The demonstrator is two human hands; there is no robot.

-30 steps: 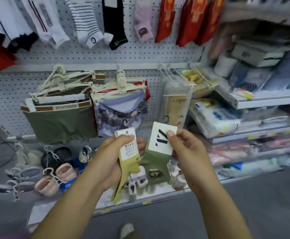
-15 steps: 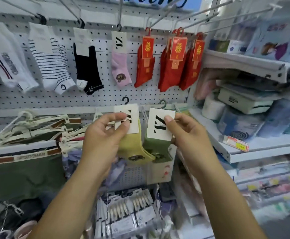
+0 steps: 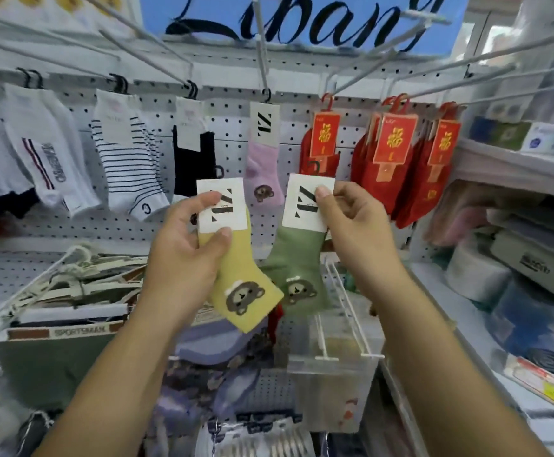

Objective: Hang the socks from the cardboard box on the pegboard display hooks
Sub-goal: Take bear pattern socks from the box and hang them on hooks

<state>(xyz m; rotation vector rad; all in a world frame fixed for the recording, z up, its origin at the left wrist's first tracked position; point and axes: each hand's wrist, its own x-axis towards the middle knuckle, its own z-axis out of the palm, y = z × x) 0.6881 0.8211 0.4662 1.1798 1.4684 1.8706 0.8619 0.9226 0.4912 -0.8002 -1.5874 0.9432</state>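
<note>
Left hand (image 3: 186, 245) pinching the header card of a yellow bear sock (image 3: 242, 282); right hand (image 3: 351, 225) pinching the card of a green bear sock (image 3: 298, 258). Gripping the cards probably keeps their black hanger loops free for a hook. Both socks are raised before the pegboard (image 3: 120, 225), just below a matching pink bear sock (image 3: 262, 173) on its long wire hook (image 3: 262, 61), the likely target. Cardboard box not in view.

Both forearms are stretching upward, the left hand (image 3: 183, 249) pinching a yellow bear-print sock (image 3: 247, 291), the right hand (image 3: 351, 225) a green bear-print sock (image 3: 298, 255).
</note>
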